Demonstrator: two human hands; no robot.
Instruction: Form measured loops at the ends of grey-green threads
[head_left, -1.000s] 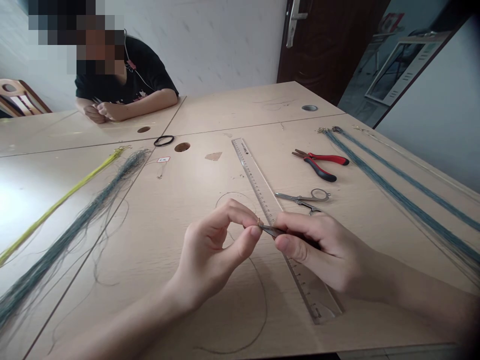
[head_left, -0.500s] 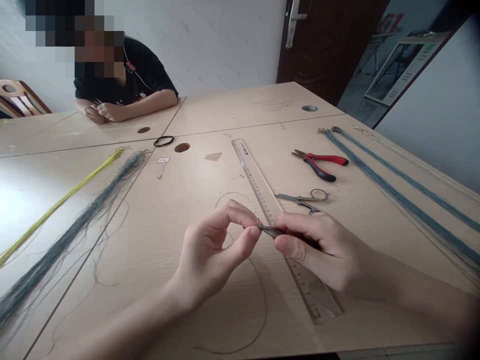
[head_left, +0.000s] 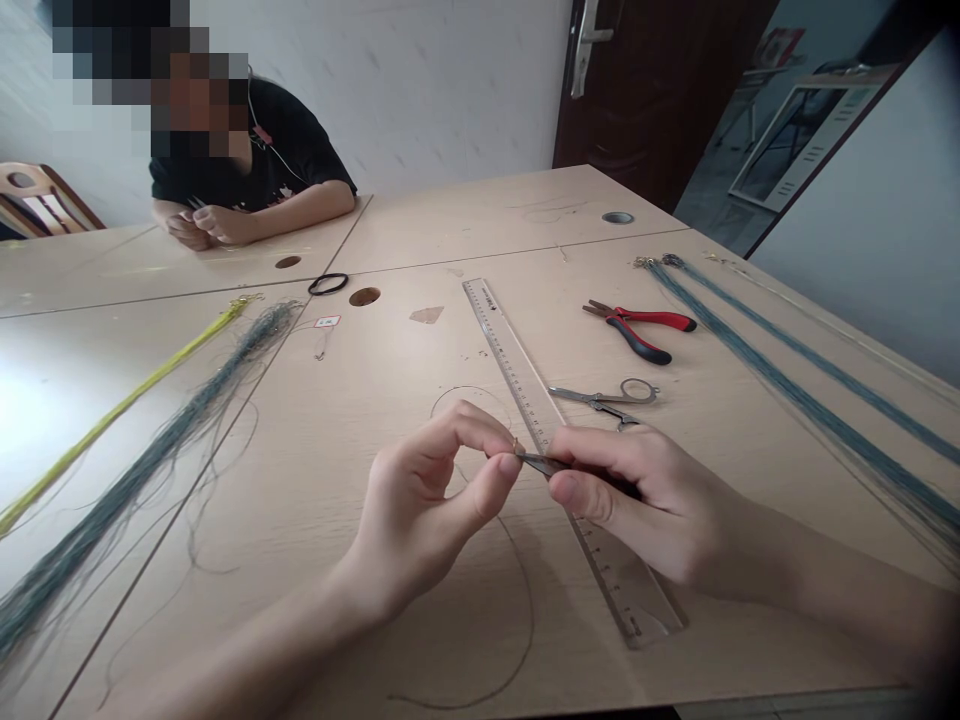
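Note:
Thumb and forefinger of my left hand [head_left: 442,500] are closed in a pinch on a small gold-coloured metal piece [head_left: 516,446]. A thin dark cord [head_left: 531,610] curls over the table below and behind that hand; its upper end is lost at the fingers. My right hand [head_left: 645,500] is closed round a dark pointed metal tool [head_left: 541,463], most of it hidden in the palm. The tool's tip meets the gold piece at my left fingertips. Beneath my right hand lies a clear ruler [head_left: 517,380], with small folding scissors [head_left: 607,400] just beyond.
Red-and-black pliers [head_left: 645,325] lie farther right. Bundles of blue-green cord [head_left: 795,390] run along the right side; a grey-green bundle [head_left: 172,430] and a yellow one [head_left: 127,410] lie left. A black hair band [head_left: 328,284] is mid-table. Another person [head_left: 292,150] sits across, hands together.
Both my hands, the pointed tool and the gold piece stay in practically the same place. The person opposite has moved their fingers slightly.

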